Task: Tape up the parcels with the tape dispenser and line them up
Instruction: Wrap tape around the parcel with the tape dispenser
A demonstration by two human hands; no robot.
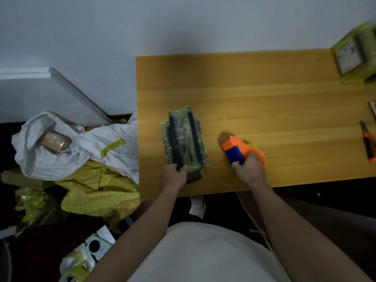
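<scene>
A flat dark parcel wrapped in yellowish tape lies on the wooden table, towards its left side. My left hand grips the parcel's near end, thumb on top. To the right, my right hand holds the orange and blue tape dispenser, which rests on the table apart from the parcel. A second taped parcel, yellow-green with a white label, stands at the table's far right corner.
An orange-handled utility knife lies at the right edge. Left of the table, on the floor, a white sack with a wrapped item sits among crumpled yellow bags. Tape rolls lie lower left.
</scene>
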